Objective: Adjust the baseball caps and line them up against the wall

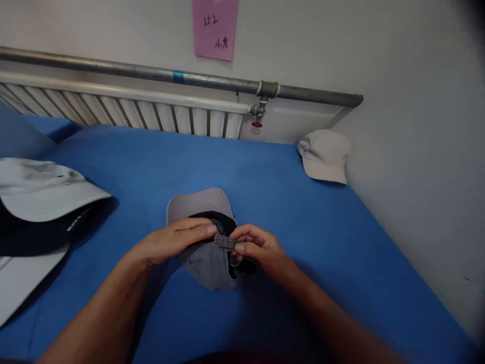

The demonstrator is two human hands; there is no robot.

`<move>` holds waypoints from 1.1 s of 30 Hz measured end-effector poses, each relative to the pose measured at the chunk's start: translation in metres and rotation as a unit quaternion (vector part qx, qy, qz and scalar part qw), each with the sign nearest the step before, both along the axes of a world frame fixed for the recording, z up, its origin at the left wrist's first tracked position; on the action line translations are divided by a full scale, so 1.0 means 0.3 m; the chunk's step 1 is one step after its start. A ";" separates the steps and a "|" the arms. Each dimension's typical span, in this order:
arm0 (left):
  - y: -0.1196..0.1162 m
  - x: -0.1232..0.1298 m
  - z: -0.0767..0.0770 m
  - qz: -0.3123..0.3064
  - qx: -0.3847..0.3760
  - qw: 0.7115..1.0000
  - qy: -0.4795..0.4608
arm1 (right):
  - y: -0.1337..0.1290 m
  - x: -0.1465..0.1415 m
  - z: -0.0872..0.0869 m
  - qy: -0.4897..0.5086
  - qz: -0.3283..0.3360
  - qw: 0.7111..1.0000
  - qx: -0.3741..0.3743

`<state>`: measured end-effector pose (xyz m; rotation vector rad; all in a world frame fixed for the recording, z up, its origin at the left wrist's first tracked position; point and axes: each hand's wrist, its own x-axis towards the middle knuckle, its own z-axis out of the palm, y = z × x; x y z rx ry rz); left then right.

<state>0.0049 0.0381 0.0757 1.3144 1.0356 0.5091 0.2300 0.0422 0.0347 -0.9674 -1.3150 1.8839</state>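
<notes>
A grey baseball cap (208,265) lies on the blue surface in front of me, its paler brim pointing away and its dark inside partly showing. My left hand (180,236) is closed over the cap's left edge, thumb and fingers gripping it near the inner band. Between the thumb and fingers of my right hand (257,245) is the cap's grey back strap (225,241), its end sticking out to the left. The fingertips of both hands are close together. Part of the cap is hidden under my left hand.
Several stacked caps (49,199), white and black, sit at the left. A beige cap (326,155) rests at the far right by the wall. Behind the blue surface (151,156) run a white radiator (182,119), a metal pipe (144,72) and a red-handled valve (256,125).
</notes>
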 end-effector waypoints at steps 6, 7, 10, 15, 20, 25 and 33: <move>-0.002 -0.012 -0.025 -0.040 -0.031 0.997 -0.062 | 0.002 0.002 -0.008 0.009 0.001 1.000 0.004; -0.001 -0.012 -0.027 -0.038 -0.029 0.997 -0.058 | 0.001 0.002 -0.005 0.007 0.004 1.000 0.008; 0.001 -0.008 -0.028 -0.038 -0.020 0.999 -0.032 | -0.005 0.003 0.006 0.011 0.014 1.000 0.019; 0.000 0.011 -0.025 -0.077 -0.017 0.996 -0.038 | -0.018 0.004 0.023 0.012 0.031 0.999 0.043; -0.007 0.034 -0.014 -0.067 0.003 0.998 0.005 | -0.022 0.011 0.028 0.008 0.051 0.996 0.068; -0.009 0.040 -0.019 -0.071 -0.047 0.996 0.009 | -0.026 0.013 0.037 -0.032 0.084 0.984 0.157; -0.010 0.046 -0.028 -0.047 -0.045 0.998 -0.004 | -0.047 -0.015 0.062 -0.069 0.050 0.958 0.273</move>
